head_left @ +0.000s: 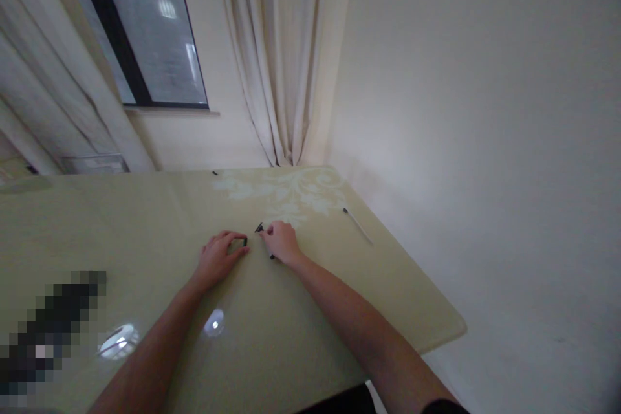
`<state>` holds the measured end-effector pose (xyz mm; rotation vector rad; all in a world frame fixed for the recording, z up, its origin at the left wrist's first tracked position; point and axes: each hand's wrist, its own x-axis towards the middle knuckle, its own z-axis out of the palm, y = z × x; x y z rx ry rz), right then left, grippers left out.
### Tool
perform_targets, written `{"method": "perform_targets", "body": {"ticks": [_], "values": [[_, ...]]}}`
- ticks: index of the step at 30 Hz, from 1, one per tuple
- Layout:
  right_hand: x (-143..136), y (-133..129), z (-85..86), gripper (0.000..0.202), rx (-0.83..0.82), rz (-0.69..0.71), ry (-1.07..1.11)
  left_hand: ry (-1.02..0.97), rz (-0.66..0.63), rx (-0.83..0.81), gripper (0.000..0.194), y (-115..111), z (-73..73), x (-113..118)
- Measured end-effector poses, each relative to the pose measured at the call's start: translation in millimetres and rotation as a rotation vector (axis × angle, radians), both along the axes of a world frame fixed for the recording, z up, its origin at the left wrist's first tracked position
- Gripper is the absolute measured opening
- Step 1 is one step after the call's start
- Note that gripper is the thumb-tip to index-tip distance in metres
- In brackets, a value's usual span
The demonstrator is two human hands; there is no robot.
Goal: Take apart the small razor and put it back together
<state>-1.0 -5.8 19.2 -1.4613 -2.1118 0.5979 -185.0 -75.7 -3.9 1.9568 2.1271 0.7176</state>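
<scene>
My left hand [220, 259] rests low over the glossy table, with a small black piece [245, 242] held between thumb and index fingertip. Just to its right, my right hand [282, 240] is closed in a pinch at a thin black part [259, 228] with a jagged outline; its exact kind is too small to make out. A short gap separates the two hands. Below the right hand's fingers lies another small dark piece [272, 257], partly covered by the hand.
A thin white stick with a black tip [358, 226] lies near the right edge of the table [407, 310]. At the far edge sits a tiny black piece [215, 173]. A pixelated dark shape [53, 330] covers the left. Curtains [281, 45] and walls stand behind and right.
</scene>
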Motion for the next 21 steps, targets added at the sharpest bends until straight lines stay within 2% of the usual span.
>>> {"method": "perform_targets", "body": {"ticks": [3,6,10,12,15,18,21], "values": [[0.3,1.1,-2.2,0.031,0.035,-0.001,-0.049,0.001,-0.002,-0.001,0.044,1.4,-1.0,-2.0],[25.4,8.5,2.2,0.031,0.086,-0.036,-0.080,0.018,-0.004,0.007,0.039,1.7,-1.4,-1.5],[100.3,28.5,13.7,0.008,0.191,-0.211,-0.125,0.023,0.014,0.000,0.038,2.8,0.4,-0.8],[144.5,36.9,15.9,0.017,0.242,-0.342,-0.170,0.008,0.029,-0.024,0.042,3.7,2.2,-1.5],[198.8,41.7,11.2,0.029,0.219,-0.491,-0.268,0.004,0.042,-0.046,0.049,4.1,4.8,-1.0],[224.0,38.7,2.6,0.026,0.151,-0.427,-0.257,0.062,0.033,0.024,0.054,1.4,6.1,8.6],[214.9,30.6,-3.7,0.024,0.152,-0.339,-0.202,0.089,-0.101,0.096,0.052,-4.0,4.9,30.5]]}}
